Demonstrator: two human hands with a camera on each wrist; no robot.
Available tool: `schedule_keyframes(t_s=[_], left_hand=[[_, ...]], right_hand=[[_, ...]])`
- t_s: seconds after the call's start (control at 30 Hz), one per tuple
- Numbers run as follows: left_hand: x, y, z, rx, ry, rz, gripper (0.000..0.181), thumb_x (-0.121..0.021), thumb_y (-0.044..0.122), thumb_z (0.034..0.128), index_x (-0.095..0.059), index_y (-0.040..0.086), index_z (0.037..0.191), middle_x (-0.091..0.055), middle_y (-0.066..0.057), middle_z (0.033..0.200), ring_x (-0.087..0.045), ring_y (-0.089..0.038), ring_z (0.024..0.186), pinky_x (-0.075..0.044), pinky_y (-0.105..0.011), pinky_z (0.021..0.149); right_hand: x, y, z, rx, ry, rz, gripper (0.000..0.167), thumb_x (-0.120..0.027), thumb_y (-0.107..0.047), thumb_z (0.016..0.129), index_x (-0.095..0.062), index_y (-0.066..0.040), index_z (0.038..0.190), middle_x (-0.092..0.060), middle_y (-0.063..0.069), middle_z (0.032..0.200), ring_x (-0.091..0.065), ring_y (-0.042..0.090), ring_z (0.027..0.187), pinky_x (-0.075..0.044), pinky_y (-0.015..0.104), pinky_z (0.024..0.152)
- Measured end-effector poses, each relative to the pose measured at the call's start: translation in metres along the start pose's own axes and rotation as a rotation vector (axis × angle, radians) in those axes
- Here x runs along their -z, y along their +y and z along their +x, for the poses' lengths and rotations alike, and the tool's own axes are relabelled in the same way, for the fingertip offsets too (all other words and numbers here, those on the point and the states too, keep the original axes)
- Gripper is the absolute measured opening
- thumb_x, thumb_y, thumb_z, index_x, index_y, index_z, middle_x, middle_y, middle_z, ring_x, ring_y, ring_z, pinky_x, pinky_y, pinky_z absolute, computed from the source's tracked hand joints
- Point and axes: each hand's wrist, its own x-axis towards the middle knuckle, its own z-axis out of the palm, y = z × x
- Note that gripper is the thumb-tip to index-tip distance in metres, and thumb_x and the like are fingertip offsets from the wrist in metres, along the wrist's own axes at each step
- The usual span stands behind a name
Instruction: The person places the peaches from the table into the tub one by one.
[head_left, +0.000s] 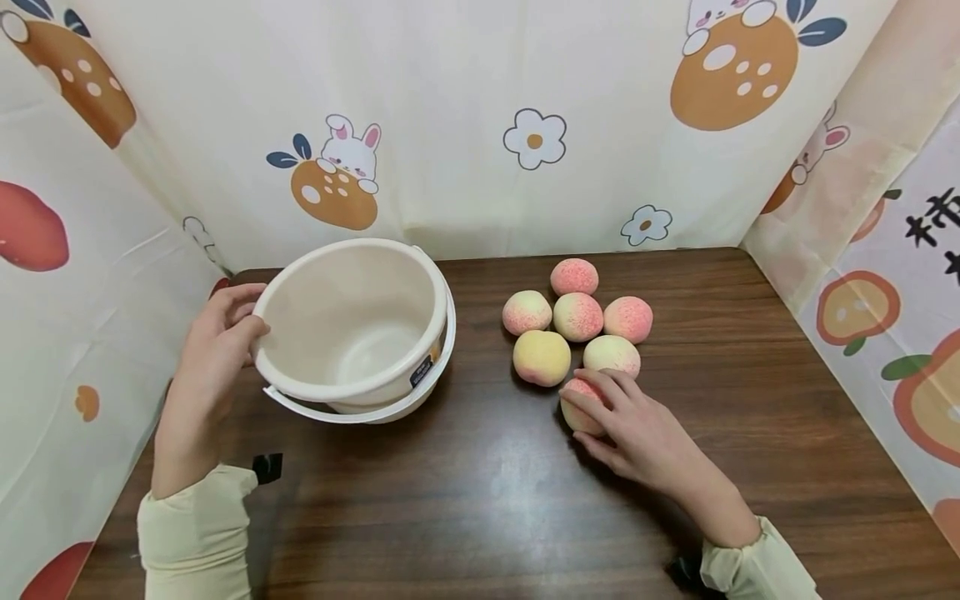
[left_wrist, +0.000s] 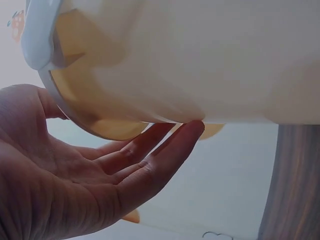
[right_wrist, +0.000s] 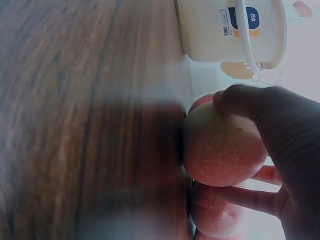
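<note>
A cream-white plastic bucket (head_left: 352, 321) stands at the left of the table, its white handle (head_left: 360, 417) hanging down at the front. My left hand (head_left: 217, 350) grips its left rim. In the left wrist view, the fingers of the left hand (left_wrist: 115, 170) lie along the outside of the bucket wall (left_wrist: 200, 60). On the right, my right hand (head_left: 641, 433) holds the nearest peach (head_left: 581, 407), thumb and fingers around it. The right wrist view shows that peach (right_wrist: 225, 145) resting on or just over the wood. Several other peaches, including a yellow one (head_left: 542, 358), cluster behind it.
The dark wooden table (head_left: 465, 517) is bounded at the back and sides by a cream curtain (head_left: 450, 167) printed with rabbits, fruit and flowers. A pink peach (head_left: 574, 277) lies farthest back in the cluster.
</note>
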Motion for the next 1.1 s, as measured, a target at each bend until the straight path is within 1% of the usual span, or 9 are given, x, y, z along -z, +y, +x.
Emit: schedule_keyframes(t_s=[0.13,0.23,0.3,0.43,0.53,0.63,0.8,1.0,1.1], left_hand=[[0.000,0.003,-0.002,-0.009,-0.026,0.022,0.052,-0.043,0.012,0.1041,-0.039,0.000,0.154,-0.055,-0.027,0.140,-0.065,0.003,0.080,-0.060,-0.020,0.063],[0.001,0.004,-0.003,-0.004,-0.042,0.045,0.051,-0.043,0.019,0.1075,-0.040,0.000,0.155,-0.054,-0.026,0.139,-0.064,0.003,0.079,-0.060,-0.021,0.062],[0.003,0.003,-0.004,0.005,-0.049,0.052,0.052,-0.042,0.024,0.1091,-0.041,0.001,0.156,-0.057,-0.016,0.131,-0.063,0.003,0.080,-0.061,-0.022,0.063],[0.007,0.001,-0.003,0.021,-0.045,0.011,0.049,-0.046,0.026,0.1091,-0.048,0.003,0.153,-0.060,0.013,0.110,-0.064,0.004,0.082,-0.060,-0.019,0.064],[0.012,0.000,-0.003,0.028,-0.049,-0.034,0.046,-0.053,0.025,0.1077,-0.054,0.005,0.149,-0.062,0.025,0.102,-0.065,0.005,0.081,-0.060,-0.017,0.064],[0.016,0.000,-0.003,0.030,-0.067,-0.061,0.047,-0.057,0.025,0.1068,-0.055,0.005,0.149,-0.064,0.026,0.104,-0.067,0.006,0.081,-0.061,-0.018,0.065],[0.017,0.002,-0.002,0.029,-0.092,-0.075,0.053,-0.060,0.023,0.1060,-0.050,-0.001,0.152,-0.065,0.025,0.104,-0.069,0.003,0.079,-0.062,-0.020,0.065],[0.017,0.002,-0.005,0.021,-0.082,-0.046,0.056,-0.062,0.022,0.1052,-0.049,-0.003,0.152,-0.065,0.027,0.100,-0.069,0.001,0.075,-0.062,-0.021,0.064],[0.017,0.002,-0.007,0.012,-0.076,-0.023,0.055,-0.063,0.023,0.1052,-0.049,-0.003,0.152,-0.064,0.026,0.100,-0.069,0.001,0.073,-0.062,-0.021,0.063]], right_hand=[[0.002,0.000,0.002,0.004,0.005,0.016,0.060,-0.082,-0.025,0.081,-0.063,-0.020,0.138,-0.057,0.012,0.140,-0.054,0.031,0.127,-0.062,0.044,0.071],[0.004,-0.001,0.005,0.013,0.012,0.016,0.060,-0.079,-0.024,0.079,-0.063,-0.021,0.136,-0.058,0.011,0.139,-0.055,0.029,0.125,-0.061,0.044,0.069],[0.006,-0.001,0.007,0.017,0.013,0.015,0.060,-0.077,-0.023,0.078,-0.063,-0.022,0.136,-0.058,0.010,0.139,-0.055,0.028,0.124,-0.060,0.043,0.067],[0.012,-0.002,0.014,0.023,0.004,-0.013,0.058,-0.074,-0.025,0.078,-0.062,-0.022,0.135,-0.057,0.008,0.140,-0.055,0.027,0.122,-0.059,0.041,0.063],[0.017,-0.002,0.021,0.033,-0.006,-0.034,0.058,-0.072,-0.026,0.079,-0.062,-0.022,0.136,-0.057,0.009,0.141,-0.054,0.026,0.124,-0.060,0.041,0.063],[0.023,-0.002,0.029,0.043,-0.004,-0.051,0.058,-0.072,-0.026,0.080,-0.061,-0.021,0.136,-0.057,0.009,0.141,-0.053,0.027,0.126,-0.059,0.042,0.060],[0.035,-0.003,0.044,0.060,0.008,-0.066,0.055,-0.071,-0.028,0.082,-0.061,-0.021,0.135,-0.058,0.009,0.141,-0.055,0.031,0.124,-0.058,0.042,0.057],[0.049,-0.006,0.068,0.111,0.021,-0.053,0.044,-0.065,-0.026,0.085,-0.063,-0.023,0.129,-0.057,0.000,0.131,-0.053,0.020,0.115,-0.046,0.029,0.049],[0.056,-0.008,0.081,0.150,0.021,-0.038,0.043,-0.064,-0.025,0.086,-0.063,-0.023,0.129,-0.059,-0.001,0.130,-0.051,0.021,0.119,-0.050,0.030,0.055]])
